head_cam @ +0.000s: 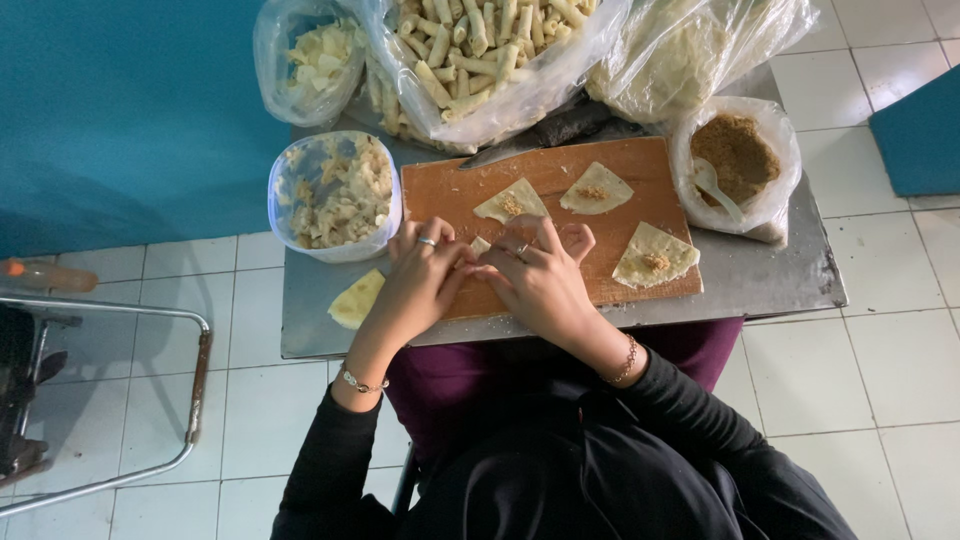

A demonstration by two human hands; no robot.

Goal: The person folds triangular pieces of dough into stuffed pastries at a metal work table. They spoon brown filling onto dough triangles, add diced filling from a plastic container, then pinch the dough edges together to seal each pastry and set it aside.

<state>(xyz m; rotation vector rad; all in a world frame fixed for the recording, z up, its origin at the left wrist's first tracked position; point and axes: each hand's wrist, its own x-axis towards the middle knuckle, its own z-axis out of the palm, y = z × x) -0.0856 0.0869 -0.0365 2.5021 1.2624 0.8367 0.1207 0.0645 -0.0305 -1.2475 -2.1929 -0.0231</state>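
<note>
Your left hand [415, 285] and right hand [540, 280] closed together on a small dough piece [480, 246] at the wooden board's [620, 285] near edge, three filled wrappers [512, 203] beyond, filling bag [738, 160] right of board, tub [335, 195] left.

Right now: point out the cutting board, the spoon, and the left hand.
cutting board [640, 170]: head view, bare wood near its top right edge.
spoon [712, 183]: head view, white bowl end.
left hand [418, 285]: head view, back of hand.

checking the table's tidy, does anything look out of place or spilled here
One pale wrapper piece lies off the wooden board, on the metal table near its front edge, left of the left hand. Crumbs dot the board too. Nothing else stands out.
</note>
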